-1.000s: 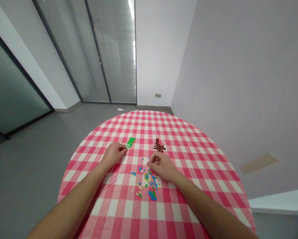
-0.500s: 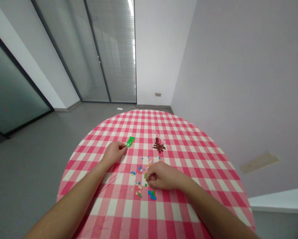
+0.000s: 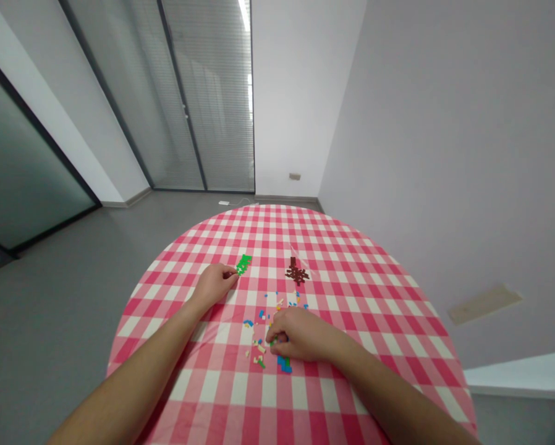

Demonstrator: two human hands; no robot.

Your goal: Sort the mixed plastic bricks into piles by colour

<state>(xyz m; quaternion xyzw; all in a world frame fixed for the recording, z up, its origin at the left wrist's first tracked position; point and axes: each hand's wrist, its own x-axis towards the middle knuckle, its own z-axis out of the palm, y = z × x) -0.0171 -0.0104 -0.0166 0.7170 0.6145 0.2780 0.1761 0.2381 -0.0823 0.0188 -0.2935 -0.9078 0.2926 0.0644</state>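
A round table with a red and white checked cloth (image 3: 351,296) fills the lower half of the view. My left hand (image 3: 214,284) rests on it with fingers curled, its fingertips beside a small heap of green bricks (image 3: 243,264). My right hand (image 3: 295,332) lies closed over a scatter of mixed small bricks (image 3: 263,346), blue, white, green and yellow, its fingertips pinched down among them. What the fingers hold is too small to make out. A heap of dark brown bricks (image 3: 296,272) lies farther back on the right.
Grey floor (image 3: 73,296) surrounds the table. Glass partitions with blinds (image 3: 198,99) stand at the back left, and a plain wall (image 3: 444,154) runs close along the right side.
My right hand has moved from near the brown heap back toward me and to the left, onto the mixed scatter. My left hand has stayed beside the green heap.
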